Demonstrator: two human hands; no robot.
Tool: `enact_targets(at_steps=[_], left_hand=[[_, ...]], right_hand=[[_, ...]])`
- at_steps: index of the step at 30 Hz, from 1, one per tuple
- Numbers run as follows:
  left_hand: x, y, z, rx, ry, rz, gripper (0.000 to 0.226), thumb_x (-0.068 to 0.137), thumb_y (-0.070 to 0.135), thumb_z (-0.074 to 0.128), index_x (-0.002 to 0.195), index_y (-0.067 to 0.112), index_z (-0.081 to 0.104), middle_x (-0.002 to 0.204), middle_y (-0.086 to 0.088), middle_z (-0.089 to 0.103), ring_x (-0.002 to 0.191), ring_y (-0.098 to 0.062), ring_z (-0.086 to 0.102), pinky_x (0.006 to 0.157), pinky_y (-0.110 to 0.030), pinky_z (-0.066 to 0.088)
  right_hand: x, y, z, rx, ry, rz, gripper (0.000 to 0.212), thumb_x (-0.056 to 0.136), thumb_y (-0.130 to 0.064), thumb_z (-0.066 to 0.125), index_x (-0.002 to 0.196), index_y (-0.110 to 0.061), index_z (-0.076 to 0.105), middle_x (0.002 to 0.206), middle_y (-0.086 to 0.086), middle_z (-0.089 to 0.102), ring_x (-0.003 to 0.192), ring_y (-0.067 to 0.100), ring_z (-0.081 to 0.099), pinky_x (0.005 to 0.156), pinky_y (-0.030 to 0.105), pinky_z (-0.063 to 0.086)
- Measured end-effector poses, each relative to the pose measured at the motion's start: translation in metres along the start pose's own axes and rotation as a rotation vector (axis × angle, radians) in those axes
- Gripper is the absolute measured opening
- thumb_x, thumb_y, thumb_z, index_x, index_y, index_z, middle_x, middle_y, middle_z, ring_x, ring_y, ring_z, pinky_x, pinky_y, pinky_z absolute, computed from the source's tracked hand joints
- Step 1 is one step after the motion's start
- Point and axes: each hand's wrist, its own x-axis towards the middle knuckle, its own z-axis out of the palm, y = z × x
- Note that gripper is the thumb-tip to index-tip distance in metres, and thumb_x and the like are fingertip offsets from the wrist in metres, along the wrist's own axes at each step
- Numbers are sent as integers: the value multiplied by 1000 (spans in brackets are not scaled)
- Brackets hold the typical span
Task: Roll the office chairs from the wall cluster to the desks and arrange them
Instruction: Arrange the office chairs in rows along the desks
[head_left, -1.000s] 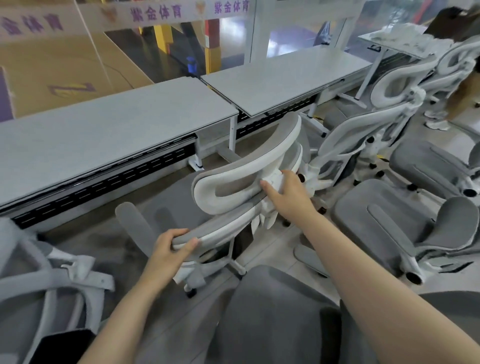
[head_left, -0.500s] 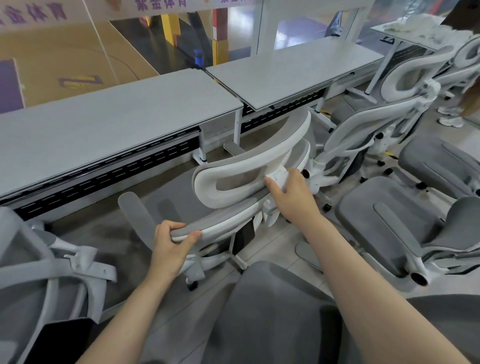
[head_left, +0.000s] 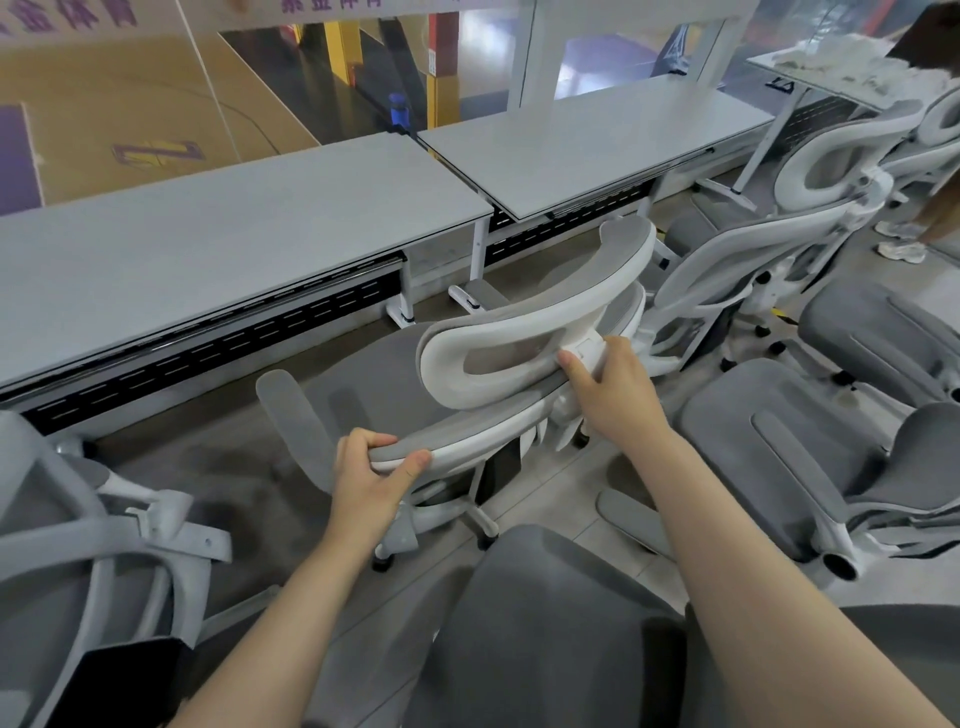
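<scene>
Head cam: both hands on 1 office chair, mid-frame, right in front of the desks.

The left hand (head_left: 370, 480) is wrapped around the lower edge of the chair (head_left: 524, 332) back, thumb on the near side. The right hand (head_left: 613, 387) grips the white frame where the headrest joins the back. The chair faces the gap between 2 desks (head_left: 218, 249) running across the upper half. More gray chairs (head_left: 810, 452) crowd the right side and bottom, plus another chair (head_left: 78, 525) at lower left.

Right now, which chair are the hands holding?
The middle chair facing the desks: the left hand grips its backrest edge, the right hand its headrest bracket. The others stand untouched.
</scene>
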Motion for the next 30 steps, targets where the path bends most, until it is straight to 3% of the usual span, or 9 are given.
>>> enact_targets(at_steps=[3,10,13,18,23,30], left_hand=[[4,2,10,-18,6,14,53,58,67,65,92,30,51,106,8,47,101,-11,51,80,-26,44],[16,5,31,-5,-8,25,52,59,72,63,93,36,48,108,10,45,108,-16,49,94,-42,48],[20,6,33,-17,-9,37,50,61,68,66,94,34,49,108,8,46,108,-15,49,94,-39,47],[22,4,37,-6,-5,43,36,78,45,75,97,30,49,108,7,46,108,-15,48,94,-39,46],[19,4,37,-4,3,36,38,79,41,75,101,23,50,110,5,46,110,-16,48,97,-37,43],[15,2,33,20,-10,27,38,80,43,74,101,24,49,110,5,46,108,-16,48,97,-41,45]], right_hand=[[8,3,-7,-12,-10,17,46,91,-57,53,105,-14,45,84,2,57,71,13,55,53,26,36],[21,7,-20,-34,3,52,44,91,-57,52,107,-17,41,84,-6,52,74,7,50,60,30,37],[21,9,-21,-29,27,39,44,91,-57,52,106,-17,41,85,-6,53,74,7,51,58,27,37],[19,12,-22,-10,27,39,42,92,-56,53,106,-18,41,84,-6,53,74,5,51,57,25,38],[18,12,-22,-8,16,48,43,91,-56,52,107,-18,42,86,-2,55,75,13,55,62,33,45],[13,14,-23,14,-5,74,43,91,-56,54,107,-19,42,85,0,56,75,17,56,61,33,45]])
